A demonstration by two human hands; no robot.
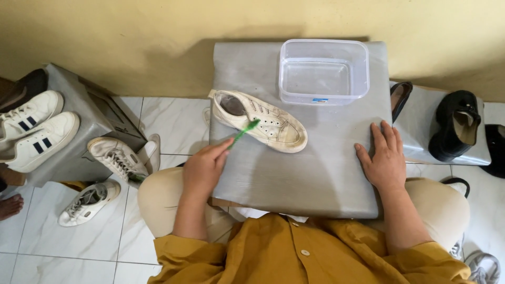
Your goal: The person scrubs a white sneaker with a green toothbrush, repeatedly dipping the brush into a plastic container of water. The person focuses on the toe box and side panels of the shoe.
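Note:
A dirty white sneaker without laces lies on a grey box top in front of me, toe pointing right. My left hand grips a green toothbrush whose head rests on the sneaker's side near the tongue. Flat on the box top, to the right of the sneaker, lies my right hand, fingers spread and holding nothing. A clear plastic tub stands behind the sneaker, near the wall.
Left, a grey box carries two white sneakers with dark stripes; two worn white shoes lie on the tiled floor below. Right, black shoes rest on another grey box. A bare foot shows at far left.

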